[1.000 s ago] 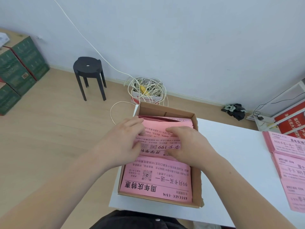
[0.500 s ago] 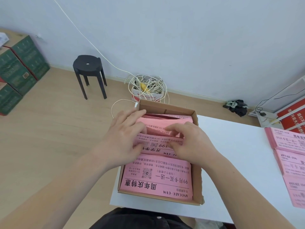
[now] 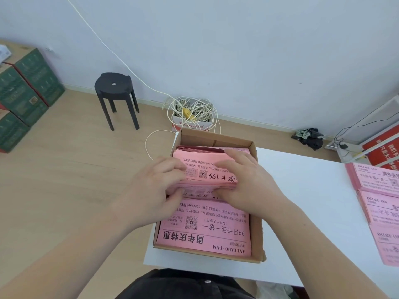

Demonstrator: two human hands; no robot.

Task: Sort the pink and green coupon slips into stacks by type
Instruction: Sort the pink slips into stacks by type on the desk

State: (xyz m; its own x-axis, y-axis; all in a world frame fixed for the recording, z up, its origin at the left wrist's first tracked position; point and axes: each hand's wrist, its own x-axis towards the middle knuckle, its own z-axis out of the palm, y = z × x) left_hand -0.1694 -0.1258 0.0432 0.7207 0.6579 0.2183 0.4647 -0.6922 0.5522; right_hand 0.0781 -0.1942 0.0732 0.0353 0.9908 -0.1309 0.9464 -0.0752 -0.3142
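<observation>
An open cardboard box (image 3: 257, 223) stands on the white table's left end, filled with pink coupon slips. A thick bundle of pink slips (image 3: 207, 167) is tilted up in the box's far half. My left hand (image 3: 155, 190) grips the bundle's left end, thumb under its near edge. My right hand (image 3: 248, 182) grips its right end, fingers on top. A flat pink slip (image 3: 205, 231) with black print lies in the near half. Sorted pink stacks (image 3: 380, 203) lie at the table's right edge. No green slips are visible.
The white table (image 3: 306, 212) runs right from the box. On the wooden floor stand a black stool (image 3: 115, 91), green cartons (image 3: 23, 93) at left, and a small box of tangled white cable (image 3: 192, 113) behind the table. A red sign (image 3: 382, 149) leans at right.
Both hands have taken hold of the bundle's ends and lifted its near edge, so the slip printed 199 now shows on top. The view moved slightly closer.
</observation>
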